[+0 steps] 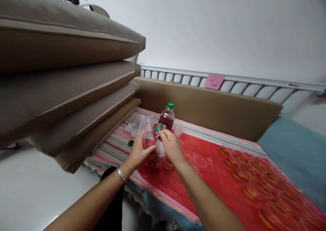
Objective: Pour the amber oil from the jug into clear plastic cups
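Left hand (138, 152): thumb and fingers spread apart, beside the open bottle; firm contact cannot be told.
Right hand (173, 147): fingers curled together at the bottle neck; whether they clamp it cannot be told.
Open bottle (150, 143): between the fingers of both hands, mouth above the right fingertips.
Capped bottle (166, 119): upright, just beyond the right fingers, dark red liquid inside.
Loose green cap (130, 143): left of the left fingers, on the striped cloth (114, 142).
Plastic bag (144, 123): beyond the left fingers.
Filled cups (257, 188): well right of the right fingers, on the red sheet (216, 180).
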Demonstrator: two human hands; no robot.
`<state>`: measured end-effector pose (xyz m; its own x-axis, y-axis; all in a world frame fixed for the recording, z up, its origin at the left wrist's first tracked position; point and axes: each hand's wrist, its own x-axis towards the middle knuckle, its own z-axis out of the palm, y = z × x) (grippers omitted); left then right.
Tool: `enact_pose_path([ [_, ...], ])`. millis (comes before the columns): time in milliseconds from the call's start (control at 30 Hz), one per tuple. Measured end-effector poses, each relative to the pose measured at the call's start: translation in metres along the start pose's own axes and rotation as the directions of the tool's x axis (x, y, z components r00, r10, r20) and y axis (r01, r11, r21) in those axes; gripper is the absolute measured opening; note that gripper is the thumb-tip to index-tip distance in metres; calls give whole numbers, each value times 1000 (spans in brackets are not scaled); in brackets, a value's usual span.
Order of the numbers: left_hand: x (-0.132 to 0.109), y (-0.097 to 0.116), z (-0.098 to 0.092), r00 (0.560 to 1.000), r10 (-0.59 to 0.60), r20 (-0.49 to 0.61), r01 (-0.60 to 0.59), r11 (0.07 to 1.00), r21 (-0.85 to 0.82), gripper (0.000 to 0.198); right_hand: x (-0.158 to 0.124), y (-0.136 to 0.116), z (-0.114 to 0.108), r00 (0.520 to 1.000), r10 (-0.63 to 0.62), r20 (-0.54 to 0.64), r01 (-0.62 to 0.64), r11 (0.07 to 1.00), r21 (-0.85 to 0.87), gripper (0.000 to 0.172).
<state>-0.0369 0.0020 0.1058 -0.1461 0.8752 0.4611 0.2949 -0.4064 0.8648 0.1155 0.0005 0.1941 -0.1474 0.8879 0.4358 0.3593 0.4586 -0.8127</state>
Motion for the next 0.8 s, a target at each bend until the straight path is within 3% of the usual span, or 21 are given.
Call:
enact_pose_path([
  [100,18,11,11,989,125,81,-132,988,83,88,-2,-12,-1,995,-93,32,95,992,-82,25],
  [167,24,11,15,978,171,121,-185,975,120,86,-11,-12,-8,982,-180,-64,171,978,-121,23],
  [233,25,6,16,970,202,135,-222,964,150,84,-27,3,-18,961,-201,-190,169,971,-172,26],
  [300,23,1,15,965,225,132,-246,954,172,83,-49,31,-25,963,-104,-247,44,970,-238,29],
  [400,20,-5,13,963,244,118,-264,944,201,81,-85,81,-23,972,161,-169,-212,910,-355,31],
  [500,20,-7,14,963,250,99,-267,937,228,78,-107,114,-7,957,242,-160,-287,868,-405,30],
  [700,20,-8,16,962,263,72,-273,932,237,73,-103,125,14,927,296,-230,-371,807,-459,13],
  [800,22,-10,17,963,264,62,-271,936,224,70,-100,127,14,910,320,-264,-412,775,-479,17],
])
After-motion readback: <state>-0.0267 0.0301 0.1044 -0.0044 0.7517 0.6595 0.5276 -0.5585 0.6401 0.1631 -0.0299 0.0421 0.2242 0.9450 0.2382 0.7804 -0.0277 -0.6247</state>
